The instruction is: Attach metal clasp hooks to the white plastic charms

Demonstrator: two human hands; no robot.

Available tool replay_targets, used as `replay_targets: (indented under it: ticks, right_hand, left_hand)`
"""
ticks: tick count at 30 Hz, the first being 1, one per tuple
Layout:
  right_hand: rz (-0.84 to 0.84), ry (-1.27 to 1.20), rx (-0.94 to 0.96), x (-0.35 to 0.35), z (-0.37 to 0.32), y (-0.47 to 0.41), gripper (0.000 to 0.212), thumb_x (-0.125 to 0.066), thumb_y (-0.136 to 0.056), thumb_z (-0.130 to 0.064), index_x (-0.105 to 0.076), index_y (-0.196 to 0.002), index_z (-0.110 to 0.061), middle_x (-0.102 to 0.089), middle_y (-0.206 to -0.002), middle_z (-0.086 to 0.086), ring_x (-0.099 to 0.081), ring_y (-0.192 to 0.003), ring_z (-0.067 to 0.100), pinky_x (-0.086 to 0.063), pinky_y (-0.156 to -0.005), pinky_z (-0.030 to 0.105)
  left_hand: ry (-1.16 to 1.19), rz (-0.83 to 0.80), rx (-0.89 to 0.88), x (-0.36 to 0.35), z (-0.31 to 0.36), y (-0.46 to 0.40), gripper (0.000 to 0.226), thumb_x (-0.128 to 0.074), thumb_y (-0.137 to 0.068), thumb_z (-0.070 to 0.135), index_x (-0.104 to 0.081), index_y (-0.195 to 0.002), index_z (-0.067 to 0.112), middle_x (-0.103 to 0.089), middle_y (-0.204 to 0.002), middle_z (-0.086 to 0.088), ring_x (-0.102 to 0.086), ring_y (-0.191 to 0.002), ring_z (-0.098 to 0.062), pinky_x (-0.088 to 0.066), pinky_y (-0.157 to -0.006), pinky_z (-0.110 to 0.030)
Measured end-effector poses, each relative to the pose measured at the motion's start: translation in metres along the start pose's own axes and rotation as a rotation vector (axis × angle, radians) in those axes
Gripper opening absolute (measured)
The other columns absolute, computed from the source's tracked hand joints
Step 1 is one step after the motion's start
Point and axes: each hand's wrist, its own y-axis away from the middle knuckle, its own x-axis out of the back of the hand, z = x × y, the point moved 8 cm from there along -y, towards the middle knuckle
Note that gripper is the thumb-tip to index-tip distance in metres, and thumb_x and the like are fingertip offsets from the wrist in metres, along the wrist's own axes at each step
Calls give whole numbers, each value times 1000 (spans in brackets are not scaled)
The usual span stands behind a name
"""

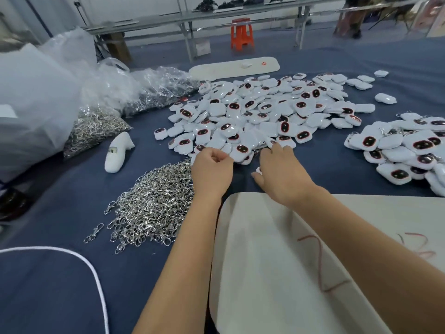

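A big heap of white plastic charms (pixel 265 112) with dark red-rimmed faces covers the middle of the blue table. A second heap of charms with hooks on them (pixel 407 150) lies at the right. Loose silver clasp hooks (pixel 154 206) are piled at the near left. My left hand (pixel 212 172) is curled at the near edge of the heap, fingers pinched together; what it pinches is too small to see. My right hand (pixel 281 174) reaches into the charms with fingers spread on them, and a small white piece (pixel 258 169) shows by its thumb.
Clear plastic bags of more hooks (pixel 154 90) and a white sack (pixel 31 107) stand at the left. A white bottle-like object (pixel 118 150) lies near them. A white board (pixel 313 261) lies in front of me, a white cord (pixel 91 268) at the near left. An orange stool (pixel 242 32) stands beyond.
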Motion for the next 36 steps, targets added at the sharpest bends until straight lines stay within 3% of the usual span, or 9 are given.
replay_targets:
  ticks: [6,9,14,19,22,24,30,34,36]
  right_hand:
    - [-103,-412,81,7,-46,5,13,-50,-98,-11,-53,-111,-12,-53,-114,13,-55,-91,35,-50,-82,46]
    - [-125,-454,240,6,-85,8,23,-50,-98,-9,-59,-118,-16,-54,-117,10,-55,-99,32,-47,-88,44]
    - [-152,-464,242,-3,-113,7,12,-70,-93,-30,-64,-93,-20,-67,-96,3,-63,-94,29,-44,-70,35]
    - [-139,-569,150,-10,-108,8,39,-75,-91,-27,-47,-64,-21,-55,-68,-4,-56,-74,26,-40,-64,34]
    - [-133,-748,113,-10,-95,8,23,-76,-91,-24,-68,-71,-15,-67,-72,2,-60,-75,25,-48,-69,38]
    - [-77,-889,64,-5,-80,6,17,-78,-91,-26,-77,-78,-15,-73,-79,1,-65,-79,17,-48,-72,29]
    - [2,-1090,-20,1,-31,11,20,-74,-95,-29,-79,-77,-24,-71,-71,-11,-58,-68,0,-43,-64,13]
    - [110,-1195,-104,5,15,23,20,-66,-101,-21,-76,-85,-16,-71,-77,-8,-57,-68,-2,-42,-64,13]
    - [164,-1197,-156,5,40,31,23,-63,-103,-20,-74,-84,-14,-70,-73,-8,-53,-60,0,-40,-56,14]
  left_hand:
    - [-831,-496,-120,44,-3,7,35,-88,-71,18,-65,-94,33,-61,-93,9,-60,-90,-16,-47,-70,-27]
    - [-1050,-487,-120,59,-7,11,40,-93,-66,26,-67,-96,33,-63,-100,4,-58,-102,-23,-50,-83,-33]
    - [-1018,-447,-86,65,-7,10,23,-91,-71,22,-75,-86,22,-74,-94,-2,-68,-88,-22,-55,-75,-31]
    - [-937,-410,-81,68,-1,6,27,-91,-73,18,-71,-73,35,-74,-90,0,-68,-84,-19,-47,-70,-25]
    - [-862,-391,-88,70,5,5,22,-91,-74,21,-74,-71,34,-74,-84,4,-66,-78,-14,-45,-62,-23]
    - [-820,-370,-120,68,14,3,19,-89,-77,25,-74,-70,35,-73,-80,8,-64,-77,-11,-41,-56,-21]
    - [-741,-393,-126,48,26,2,14,-85,-81,33,-75,-72,31,-73,-82,5,-65,-79,-15,-43,-58,-23]
    - [-504,-452,-166,6,34,14,27,-83,-84,31,-71,-60,30,-58,-49,15,-50,-50,-4,-38,-54,-24]
    - [-413,-478,-179,-22,34,21,31,-80,-87,29,-71,-58,30,-58,-49,12,-53,-54,-9,-42,-58,-24]
